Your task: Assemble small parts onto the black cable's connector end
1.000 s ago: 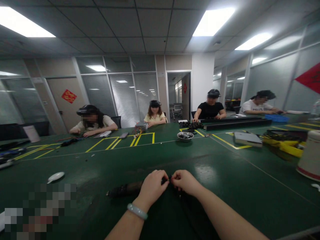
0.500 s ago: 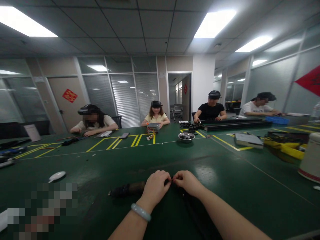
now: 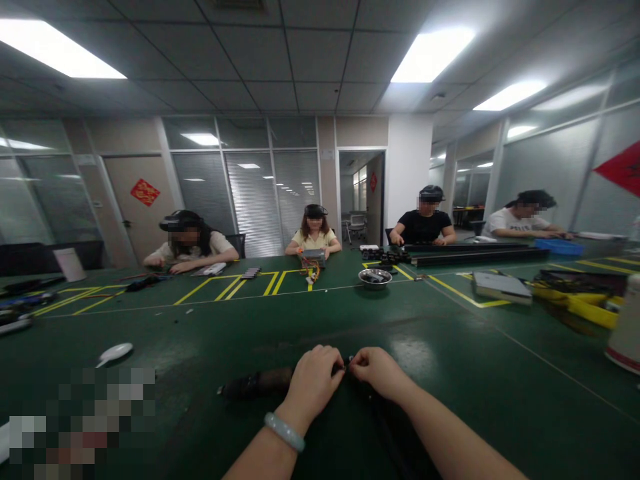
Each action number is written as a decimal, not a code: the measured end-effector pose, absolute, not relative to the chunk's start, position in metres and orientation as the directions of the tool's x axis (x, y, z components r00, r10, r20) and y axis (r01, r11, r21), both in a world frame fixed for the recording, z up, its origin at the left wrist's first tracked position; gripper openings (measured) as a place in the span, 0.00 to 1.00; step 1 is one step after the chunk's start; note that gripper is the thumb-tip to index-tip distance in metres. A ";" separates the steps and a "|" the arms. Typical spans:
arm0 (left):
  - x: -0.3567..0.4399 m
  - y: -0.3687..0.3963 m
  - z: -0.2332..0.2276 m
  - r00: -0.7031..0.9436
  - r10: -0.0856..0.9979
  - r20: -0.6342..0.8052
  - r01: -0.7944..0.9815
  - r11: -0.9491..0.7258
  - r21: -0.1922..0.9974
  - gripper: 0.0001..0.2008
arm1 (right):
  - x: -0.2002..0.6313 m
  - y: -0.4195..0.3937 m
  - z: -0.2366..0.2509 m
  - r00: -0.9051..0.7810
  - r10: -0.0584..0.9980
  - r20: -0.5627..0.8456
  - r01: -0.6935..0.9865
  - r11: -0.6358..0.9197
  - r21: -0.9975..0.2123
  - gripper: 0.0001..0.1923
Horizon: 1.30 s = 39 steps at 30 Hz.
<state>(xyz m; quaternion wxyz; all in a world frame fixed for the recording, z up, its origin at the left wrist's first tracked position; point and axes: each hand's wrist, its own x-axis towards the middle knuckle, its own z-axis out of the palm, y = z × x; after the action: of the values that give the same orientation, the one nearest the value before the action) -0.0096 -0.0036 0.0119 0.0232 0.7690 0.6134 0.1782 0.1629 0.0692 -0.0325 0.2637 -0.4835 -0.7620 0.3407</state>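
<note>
My left hand (image 3: 317,380), with a pale bangle (image 3: 285,432) at its wrist, is closed in a pinch just above the green table. Facing it, my right hand (image 3: 377,373) pinches too, its fingertips a small gap from the left ones. Something small and dark shows at the fingertips, too small to name. Beside my left hand lies a dark cylindrical tool (image 3: 257,385) with a metal tip, partly hidden behind that hand. A dark long shape (image 3: 395,433) lies under my right forearm, mostly in shadow.
A white spoon (image 3: 115,353) lies at left. Farther off are a metal bowl (image 3: 375,277) of small dark parts, a grey-white box (image 3: 501,288), a yellow tray (image 3: 595,310), a large pale container (image 3: 625,327) and long black bars (image 3: 480,255). Several people sit across the green table (image 3: 240,333).
The view has tilted up slightly, so the scene sits a little lower. My fingertips have shifted slightly and the gap between them looks a bit wider. The dark tool has stayed put.
</note>
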 end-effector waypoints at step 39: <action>-0.008 -0.002 0.008 0.193 0.934 0.300 0.925 -0.275 0.262 0.03 | 0.157 0.056 -0.021 -0.384 0.922 0.048 0.594 0.287 -0.751 0.07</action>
<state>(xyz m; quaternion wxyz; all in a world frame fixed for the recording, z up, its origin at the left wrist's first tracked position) -0.0076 -0.0022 0.0077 0.0114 0.7722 0.6019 0.2033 0.1568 0.0557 -0.0211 0.2472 -0.4967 -0.7632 0.3314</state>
